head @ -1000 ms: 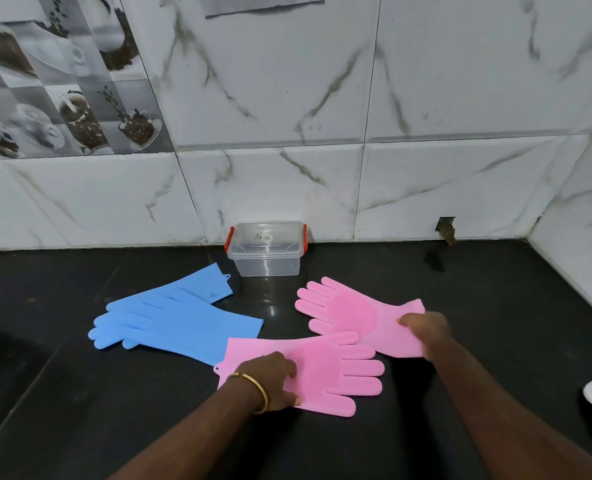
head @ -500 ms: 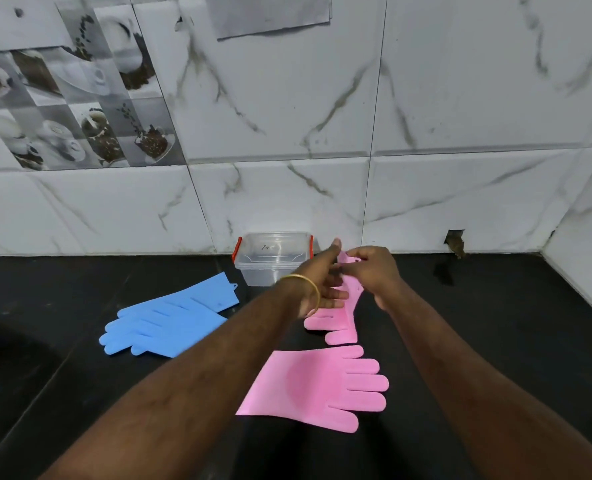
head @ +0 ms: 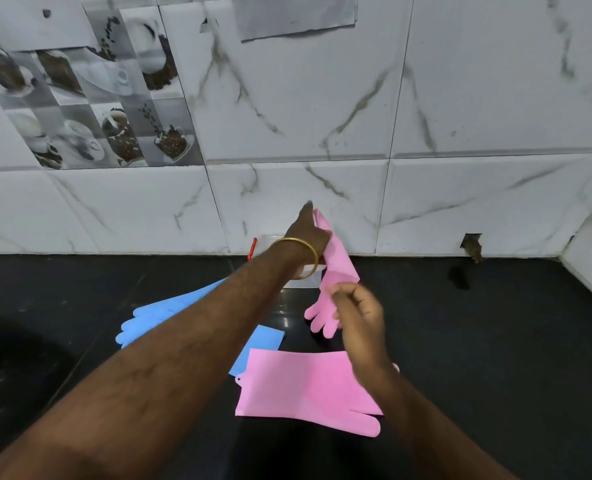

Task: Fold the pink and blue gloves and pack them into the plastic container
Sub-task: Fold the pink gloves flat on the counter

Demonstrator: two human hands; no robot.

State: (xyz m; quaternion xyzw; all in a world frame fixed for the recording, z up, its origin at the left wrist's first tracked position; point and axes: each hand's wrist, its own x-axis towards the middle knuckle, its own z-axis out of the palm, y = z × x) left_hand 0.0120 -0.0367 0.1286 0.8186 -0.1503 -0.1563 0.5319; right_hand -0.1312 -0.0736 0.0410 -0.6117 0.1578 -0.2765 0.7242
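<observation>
Gloves come first by count: two pink ones show, and of the blue ones I cannot tell the number, since the left forearm crosses them. One clear plastic container with a red latch sits at the foot of the wall, just above mid-frame, and is almost wholly hidden behind the left wrist.

One pink glove, the held pink glove, hangs lifted off the black counter near the centre of the frame, cuff end up against the white marble tiles, fingers dangling down and slightly blurred. It looks thin, floppy and smooth, narrowed lengthwise where it is gripped. A second one, the flat pink glove, lies spread on the counter in the lower middle, cuff toward the left, its fingers toward the right and partly behind the right forearm. The blue gloves lie flat at centre left, fingers pointing left, with a cuff corner showing just above the flat pink glove's cuff.

The left hand, a gold bangle on its wrist, is closed around the upper part of the held pink glove, one finger pointing upward. The right hand is curled at the glove's lower half, thumb and fingers pinched on the material just above its dangling fingers.

A coffee-themed picture tile panel fills the upper left of the wall.
</observation>
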